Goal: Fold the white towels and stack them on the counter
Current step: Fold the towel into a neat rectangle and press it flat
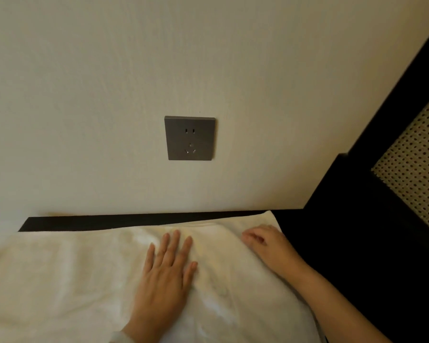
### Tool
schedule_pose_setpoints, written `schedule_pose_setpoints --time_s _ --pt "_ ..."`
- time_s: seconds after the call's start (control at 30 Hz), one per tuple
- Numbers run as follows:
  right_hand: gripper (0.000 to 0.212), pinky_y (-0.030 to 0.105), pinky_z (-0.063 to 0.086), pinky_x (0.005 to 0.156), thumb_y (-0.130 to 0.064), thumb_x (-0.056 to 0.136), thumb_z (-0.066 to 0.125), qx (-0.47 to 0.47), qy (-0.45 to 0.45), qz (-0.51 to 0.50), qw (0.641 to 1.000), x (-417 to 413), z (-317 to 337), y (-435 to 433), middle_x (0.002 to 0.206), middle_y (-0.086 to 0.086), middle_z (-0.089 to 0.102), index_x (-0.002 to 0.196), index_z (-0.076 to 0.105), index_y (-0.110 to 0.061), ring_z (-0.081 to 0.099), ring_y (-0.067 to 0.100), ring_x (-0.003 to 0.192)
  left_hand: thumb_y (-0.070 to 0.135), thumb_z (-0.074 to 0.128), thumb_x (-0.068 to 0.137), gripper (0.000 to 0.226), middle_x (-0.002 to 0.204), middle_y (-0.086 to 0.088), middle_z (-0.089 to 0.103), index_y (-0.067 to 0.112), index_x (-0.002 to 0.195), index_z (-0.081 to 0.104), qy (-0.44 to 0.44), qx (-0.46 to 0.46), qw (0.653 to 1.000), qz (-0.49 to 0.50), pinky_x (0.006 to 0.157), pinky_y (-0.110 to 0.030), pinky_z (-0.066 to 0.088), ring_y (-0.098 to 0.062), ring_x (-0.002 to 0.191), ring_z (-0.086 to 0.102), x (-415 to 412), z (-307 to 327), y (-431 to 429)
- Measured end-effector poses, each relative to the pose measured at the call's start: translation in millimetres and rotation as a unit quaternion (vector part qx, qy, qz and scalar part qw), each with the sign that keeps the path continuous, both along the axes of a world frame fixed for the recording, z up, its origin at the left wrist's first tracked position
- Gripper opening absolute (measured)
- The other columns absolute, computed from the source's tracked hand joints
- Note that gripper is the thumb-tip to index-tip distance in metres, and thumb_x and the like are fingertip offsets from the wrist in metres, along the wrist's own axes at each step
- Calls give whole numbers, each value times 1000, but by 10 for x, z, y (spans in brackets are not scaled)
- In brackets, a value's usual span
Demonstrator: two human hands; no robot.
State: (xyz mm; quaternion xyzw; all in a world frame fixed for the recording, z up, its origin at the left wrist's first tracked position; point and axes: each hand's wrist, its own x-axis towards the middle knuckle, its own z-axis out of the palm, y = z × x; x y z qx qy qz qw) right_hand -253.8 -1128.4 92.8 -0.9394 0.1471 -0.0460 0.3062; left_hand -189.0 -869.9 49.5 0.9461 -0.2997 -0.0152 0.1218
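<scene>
A white towel [60, 280] lies spread across the dark counter [134, 222], reaching close to the wall. My left hand [166, 273] lies flat on the towel's middle, fingers straight and spread, pressing it down. My right hand [265, 246] rests on the towel's far right corner with its fingers curled down onto the cloth; whether it pinches the edge I cannot tell. The towel's near part runs out of the frame at the bottom.
A grey wall socket [190, 138] sits on the cream wall above the counter. To the right stands dark furniture [357, 243] with a woven cane panel [416, 169]. A narrow strip of bare counter shows behind the towel.
</scene>
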Motion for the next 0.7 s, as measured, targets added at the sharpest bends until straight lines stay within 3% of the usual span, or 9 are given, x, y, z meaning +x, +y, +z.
schedule_pose_setpoints --time_s 0.07,0.13,0.23,0.33,0.4,0.43,0.53,0.6,0.7 --pt "25 22 46 80 -33 87 72 43 74 13 996 -24 76 150 101 -6 65 109 67 -22 58 9 90 54 10 103 61 158 -2 32 27 151 38 5 -2 1000 -5 116 -42 14 -18 147 21 -3 1 -3" --pt "30 18 48 80 -27 86 71 48 85 9 995 -35 160 206 102 -12 62 115 64 -23 59 4 90 57 3 102 65 162 0 24 28 154 29 8 -23 1000 -6 117 -39 9 -14 149 10 -4 38 6" --pt "24 13 40 68 -17 89 61 -25 -15 13 999 -80 351 330 96 -19 47 107 59 -32 50 0 81 66 -16 92 74 163 11 -7 34 156 3 -8 -101 995 7 119 -34 -8 -4 148 -19 65 104 30" --pt "16 21 39 66 -25 89 48 -131 -76 76 986 -207 378 542 92 -15 44 101 58 -28 50 11 84 65 -20 90 75 162 11 -13 33 155 -3 -31 -89 995 10 120 -36 -10 -7 148 -21 139 184 82" --pt "32 26 44 80 -30 91 45 -195 -20 188 962 -304 169 613 104 -9 48 120 60 -29 52 17 97 64 -22 89 75 162 10 -12 32 155 -4 -33 -78 996 12 120 -35 -10 -7 148 -20 194 141 143" --pt "39 25 43 89 -35 94 45 -158 12 204 966 -337 106 591 111 -8 47 130 57 -29 49 14 104 64 -21 90 75 162 10 -12 32 155 -3 -24 -72 997 14 120 -34 -11 -7 148 -19 220 92 178" --pt "27 15 40 88 -36 99 52 -12 37 155 987 -331 144 462 103 -20 47 122 65 -30 50 -2 98 57 -2 101 65 163 4 10 29 156 18 -17 -29 999 1 119 -35 -1 -14 151 2 263 -27 238" --pt "11 19 46 83 -26 98 58 16 31 96 995 -303 135 439 102 -21 47 106 65 -30 54 -2 92 49 9 105 59 159 -2 29 26 152 34 -21 -3 1000 -1 117 -38 6 -17 147 16 272 -61 235" --pt "29 28 46 92 -26 89 69 1 35 -8 999 -207 124 434 111 -19 37 113 51 -28 50 4 99 47 11 105 57 156 -3 36 25 149 40 -30 2 1000 6 117 -38 7 -18 145 20 262 -57 210"
